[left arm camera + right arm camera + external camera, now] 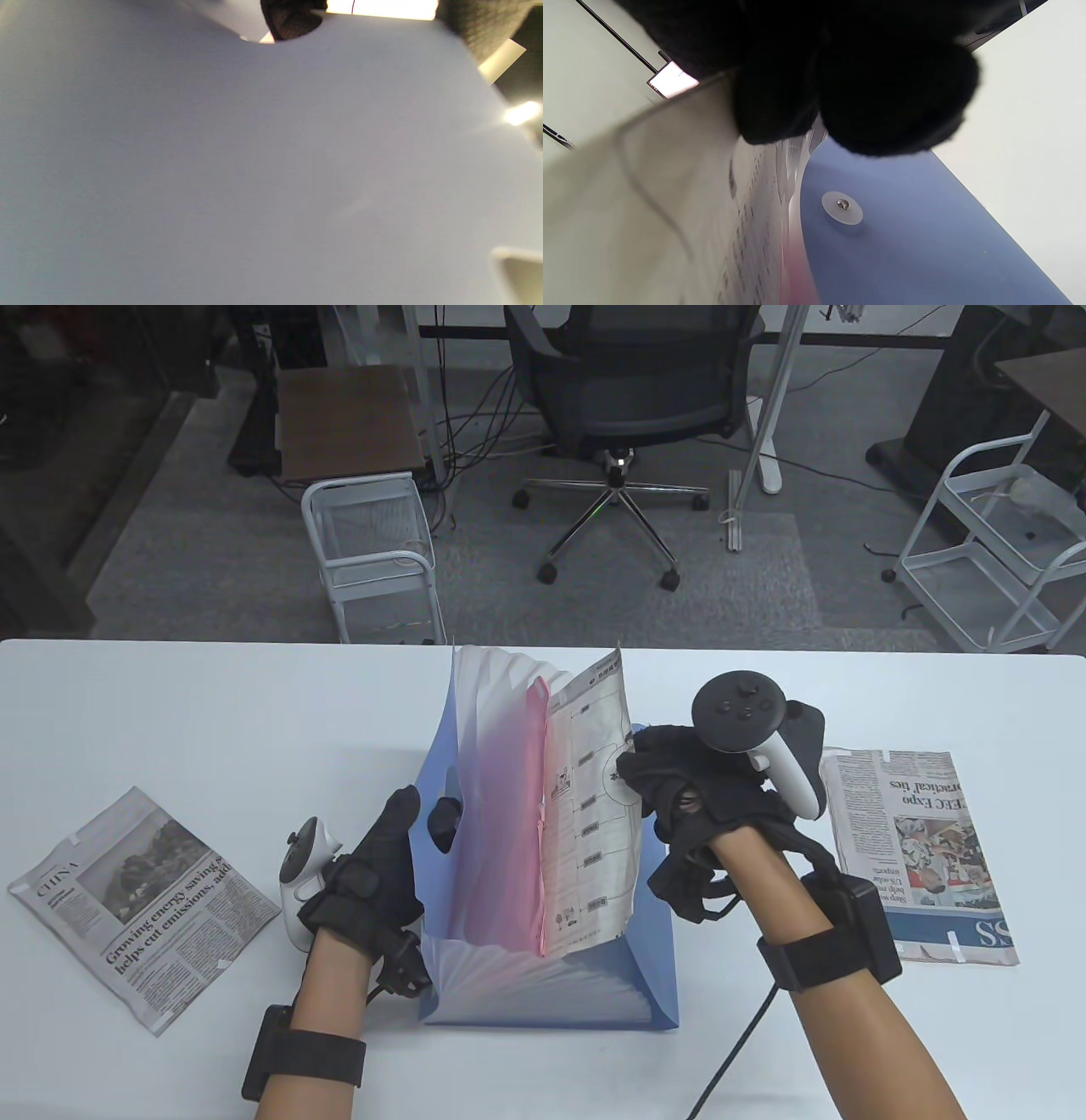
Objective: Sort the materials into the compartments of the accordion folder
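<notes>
A blue accordion folder (594, 984) stands fanned open in the middle of the white table, its pockets shading from white to pink. My left hand (399, 848) grips its left wall, thumb tip showing through the translucent plastic inside; the left wrist view is filled by that wall (254, 169). My right hand (653, 780) pinches the right edge of a printed sheet (590, 806) that stands upright in a pocket next to the pink dividers. The right wrist view shows the sheet (670, 203) beside the folder's blue flap (903, 254) with its round button.
One folded newspaper (144, 899) lies on the table at the left, another (920, 848) at the right behind my right forearm. Beyond the table's far edge stand an office chair (632, 398) and white wire carts (373, 543).
</notes>
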A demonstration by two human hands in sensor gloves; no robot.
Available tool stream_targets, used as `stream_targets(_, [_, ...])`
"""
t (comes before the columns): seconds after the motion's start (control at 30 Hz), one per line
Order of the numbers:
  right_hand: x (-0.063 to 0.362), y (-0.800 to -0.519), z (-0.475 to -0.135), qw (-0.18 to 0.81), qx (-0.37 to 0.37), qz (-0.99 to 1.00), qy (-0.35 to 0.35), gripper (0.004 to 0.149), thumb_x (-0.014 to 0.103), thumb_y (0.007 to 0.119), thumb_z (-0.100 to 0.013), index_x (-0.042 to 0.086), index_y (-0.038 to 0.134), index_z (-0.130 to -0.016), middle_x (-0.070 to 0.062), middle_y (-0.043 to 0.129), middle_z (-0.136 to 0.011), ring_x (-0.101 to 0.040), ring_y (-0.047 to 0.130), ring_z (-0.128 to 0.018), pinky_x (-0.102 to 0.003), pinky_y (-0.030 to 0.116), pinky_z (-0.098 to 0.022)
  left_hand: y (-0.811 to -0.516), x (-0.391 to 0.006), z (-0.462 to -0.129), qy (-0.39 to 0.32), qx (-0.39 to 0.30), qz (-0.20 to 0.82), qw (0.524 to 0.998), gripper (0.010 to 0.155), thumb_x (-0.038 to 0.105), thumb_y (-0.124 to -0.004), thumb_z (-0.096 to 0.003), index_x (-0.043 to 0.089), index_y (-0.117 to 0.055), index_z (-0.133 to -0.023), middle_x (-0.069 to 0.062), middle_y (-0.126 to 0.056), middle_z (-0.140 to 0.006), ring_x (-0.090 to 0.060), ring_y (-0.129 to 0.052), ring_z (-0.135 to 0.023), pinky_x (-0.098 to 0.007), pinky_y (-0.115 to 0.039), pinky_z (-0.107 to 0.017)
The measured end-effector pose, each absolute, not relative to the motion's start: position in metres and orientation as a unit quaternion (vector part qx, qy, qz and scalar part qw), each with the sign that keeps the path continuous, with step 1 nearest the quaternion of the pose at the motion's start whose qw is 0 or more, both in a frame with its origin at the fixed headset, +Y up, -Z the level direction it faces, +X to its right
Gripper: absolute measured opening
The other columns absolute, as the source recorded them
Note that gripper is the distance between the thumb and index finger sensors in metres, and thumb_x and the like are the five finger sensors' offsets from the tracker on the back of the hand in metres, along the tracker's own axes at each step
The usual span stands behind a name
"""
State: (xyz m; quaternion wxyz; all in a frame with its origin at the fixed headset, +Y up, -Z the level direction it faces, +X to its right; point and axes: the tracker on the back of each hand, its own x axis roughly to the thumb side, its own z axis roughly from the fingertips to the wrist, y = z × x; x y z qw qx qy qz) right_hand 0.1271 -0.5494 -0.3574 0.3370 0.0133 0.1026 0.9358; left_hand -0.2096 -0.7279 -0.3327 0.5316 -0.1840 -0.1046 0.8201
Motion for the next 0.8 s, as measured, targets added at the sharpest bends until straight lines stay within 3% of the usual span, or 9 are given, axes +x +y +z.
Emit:
stream_targets(0.23, [0.106, -0.560, -0.356, 0.311, 0.031, 0.944, 0.109, 0.056, 0.035, 0.087, -0.056, 0.006, 0.068, -0.100, 0.001, 0.104, -0.050, -0.027, 0.105, -0.021, -0.024, 0.088, -0.007, -0.728, -0.209, -0.333, -0.105, -0.184, 0.822, 0.529, 0.075, 0.075, -0.066, -0.0630, 0.012, -0.066, -0.102, -0.031, -0.003, -0.122, -0.062, -0.001, -0.100, -0.074, -0.022, -0.060])
stream_targets(0.8, [0.069, -0.575, -0.354, 0.246, 0.053, 0.962, 0.102, 0.054, 0.032, 0.086, -0.057, 0.006, 0.067, -0.100, 0.000, 0.106, -0.051, -0.027, 0.105, -0.019, -0.024, 0.087, -0.005, -0.728, -0.209, -0.332, -0.104, -0.183, 0.827, 0.521, 0.074, 0.075, -0.067, -0.0628, 0.012, -0.066, -0.102, -0.031, -0.003, -0.122, -0.062, 0.000, -0.101, -0.074, -0.022, -0.060])
